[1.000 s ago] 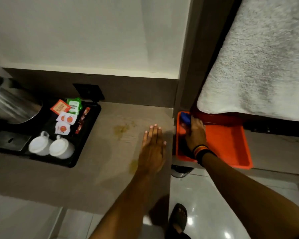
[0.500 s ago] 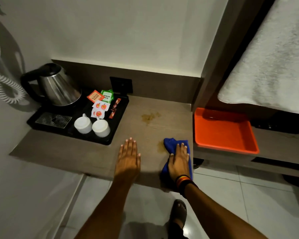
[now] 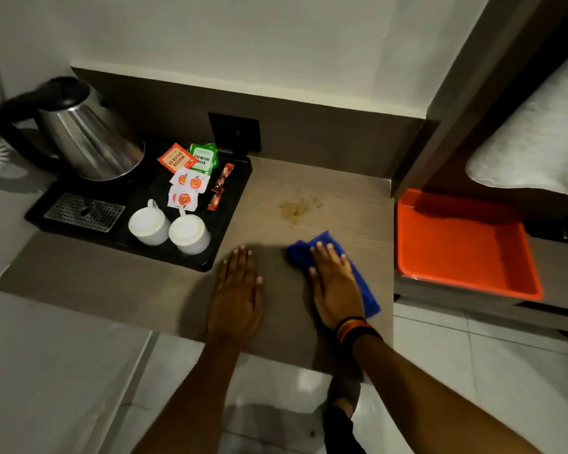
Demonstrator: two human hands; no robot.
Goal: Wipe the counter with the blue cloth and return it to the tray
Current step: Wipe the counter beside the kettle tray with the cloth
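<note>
The blue cloth (image 3: 333, 273) lies bunched on the desk (image 3: 341, 204), pinned under the flat right hand (image 3: 335, 286), whose grip is released, palm pressing. It looks soft, light and limp, best driven by palm pressure. The left hand (image 3: 238, 296) rests open beside it; the orange tray (image 3: 459, 247) stands to the right.

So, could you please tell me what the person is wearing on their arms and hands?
Both forearms are bare, with no sleeves in view and no gloves. The right hand has a stack of bands at the wrist: black ones with orange and yellow stripes between them. The left hand and its wrist carry nothing, and no rings are visible. The fingernails on both hands look pale and unpainted.
</note>
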